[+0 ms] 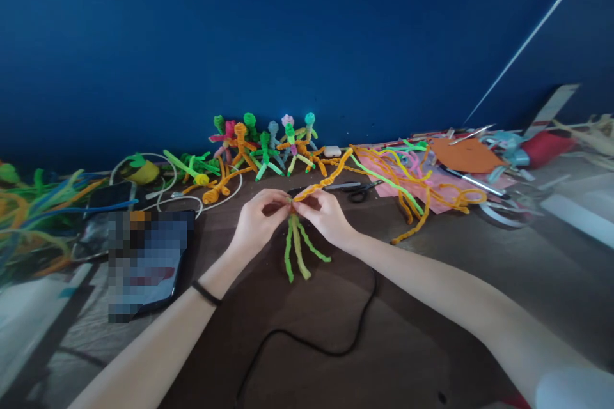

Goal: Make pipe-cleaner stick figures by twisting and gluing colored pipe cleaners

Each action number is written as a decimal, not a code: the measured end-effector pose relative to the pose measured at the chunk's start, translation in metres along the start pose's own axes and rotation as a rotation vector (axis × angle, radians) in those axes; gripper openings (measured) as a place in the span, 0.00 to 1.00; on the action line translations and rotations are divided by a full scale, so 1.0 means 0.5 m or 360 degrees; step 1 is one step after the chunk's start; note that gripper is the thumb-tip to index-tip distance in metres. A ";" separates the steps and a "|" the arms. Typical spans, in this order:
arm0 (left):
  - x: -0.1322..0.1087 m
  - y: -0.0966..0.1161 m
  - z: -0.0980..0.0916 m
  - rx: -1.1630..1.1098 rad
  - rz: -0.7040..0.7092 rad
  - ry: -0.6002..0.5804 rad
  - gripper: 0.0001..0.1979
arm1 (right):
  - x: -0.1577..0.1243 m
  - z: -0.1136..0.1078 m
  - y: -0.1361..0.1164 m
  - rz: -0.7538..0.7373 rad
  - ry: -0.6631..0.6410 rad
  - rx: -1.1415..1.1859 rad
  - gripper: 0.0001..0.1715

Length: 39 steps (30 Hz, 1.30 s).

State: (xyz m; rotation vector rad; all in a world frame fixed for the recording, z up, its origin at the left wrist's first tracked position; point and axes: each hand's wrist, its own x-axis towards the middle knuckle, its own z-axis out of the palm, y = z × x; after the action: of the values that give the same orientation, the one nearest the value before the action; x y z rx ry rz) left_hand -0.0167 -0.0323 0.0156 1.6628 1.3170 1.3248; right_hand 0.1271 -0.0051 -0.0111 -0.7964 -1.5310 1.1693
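Over the middle of the dark table, my left hand [261, 218] and my right hand [326, 217] meet, thumbs and fingertips pinched together. Between them is the top of a bundle of green pipe cleaners [298, 249], whose several crinkled strands hang down and fan out below my fingers. An orange pipe cleaner [330, 177] runs up and to the right out of my right hand's pinch. My left fingers grip the bundle's top end; the exact joint is hidden by my fingertips.
Several pipe-cleaner figures [265, 152] stand against the blue wall. Black scissors [362, 192] lie behind my right hand, beside loose orange pipe cleaners [419, 217]. At left are a phone [180, 262] and a white cable [204, 208]. A black cord [316, 351] crosses the table in front.
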 end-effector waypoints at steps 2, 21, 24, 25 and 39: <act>0.000 0.001 -0.001 -0.0032 -0.0048 -0.0029 0.04 | 0.000 0.000 0.000 0.0019 0.0003 -0.0021 0.06; 0.031 -0.074 -0.035 -0.1055 -0.0581 0.0073 0.06 | 0.045 -0.093 -0.015 0.0381 -0.0060 -0.1797 0.30; 0.033 -0.070 -0.037 -0.1132 -0.0623 0.0110 0.06 | 0.039 -0.091 -0.005 0.0373 -0.0102 -0.1746 0.27; 0.033 -0.069 -0.038 -0.1144 -0.0634 0.0111 0.06 | 0.039 -0.089 -0.001 0.0377 -0.0073 -0.1691 0.25; 0.030 -0.070 -0.047 -0.1255 -0.0694 0.0022 0.06 | 0.040 -0.070 0.033 0.0621 -0.0483 0.0898 0.10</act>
State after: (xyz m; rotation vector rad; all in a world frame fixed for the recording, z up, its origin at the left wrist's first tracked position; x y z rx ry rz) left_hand -0.0500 -0.0097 -0.0041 0.7784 0.9019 1.3323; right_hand 0.1541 0.0280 -0.0194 -0.5561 -1.2001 1.9732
